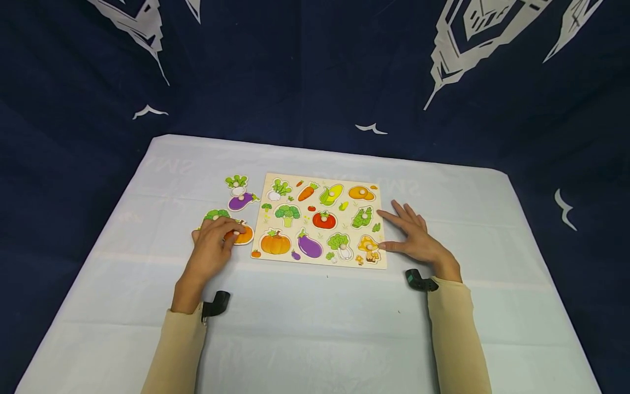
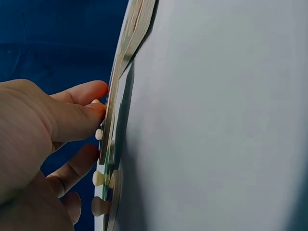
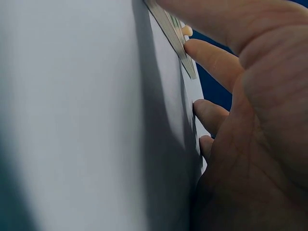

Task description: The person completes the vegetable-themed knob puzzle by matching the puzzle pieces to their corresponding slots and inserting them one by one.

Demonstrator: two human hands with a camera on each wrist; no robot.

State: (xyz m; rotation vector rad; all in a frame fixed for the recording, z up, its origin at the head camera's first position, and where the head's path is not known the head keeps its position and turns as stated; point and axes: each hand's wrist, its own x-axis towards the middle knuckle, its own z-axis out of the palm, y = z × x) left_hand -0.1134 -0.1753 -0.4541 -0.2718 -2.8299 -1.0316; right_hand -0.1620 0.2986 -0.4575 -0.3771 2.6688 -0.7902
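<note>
A wooden vegetable puzzle board lies on the table, with knobbed pieces such as the mushroom piece in it. To its left, my left hand pinches the small knob of a pumpkin puzzle piece between thumb and index finger. That piece looks tilted over other pieces in the left wrist view. Partly hidden beneath this hand is a green broccoli piece. My right hand has its fingers spread, with thumb and index fingertips touching the board's right edge.
An eggplant piece and a leafy turnip-like piece lie beyond the left hand, near the board's upper left corner. White cloth covers the table. A dark blue patterned curtain hangs behind it.
</note>
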